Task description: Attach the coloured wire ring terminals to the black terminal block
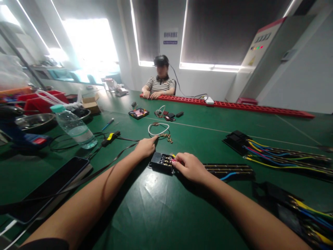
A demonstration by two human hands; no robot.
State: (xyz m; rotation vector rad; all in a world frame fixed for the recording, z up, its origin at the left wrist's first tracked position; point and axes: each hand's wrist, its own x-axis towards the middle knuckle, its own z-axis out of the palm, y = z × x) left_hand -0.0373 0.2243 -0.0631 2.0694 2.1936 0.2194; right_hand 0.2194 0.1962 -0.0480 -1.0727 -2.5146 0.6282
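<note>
A black terminal block [161,163] with several metal contacts lies on the green table before me. My right hand [191,167] is at its right side, thumb and fingers pinched on a small red wire end at the contacts. From behind that hand a black strip [229,171] with brass-coloured lines and a blue wire [229,175] runs to the right. My left hand [146,147] is just beyond the block, fingers drawn together, their tips at a small heap of brass screws [168,138]. Whatever those fingertips hold is hidden.
A white cable loop [158,129] lies beyond the screws. Finished-looking wired black assemblies [236,140] lie at right. Left are a water bottle [75,128], a phone [49,189], a black cable and a power drill [20,128]. Another person [161,83] sits opposite, behind a red slotted rail [189,100].
</note>
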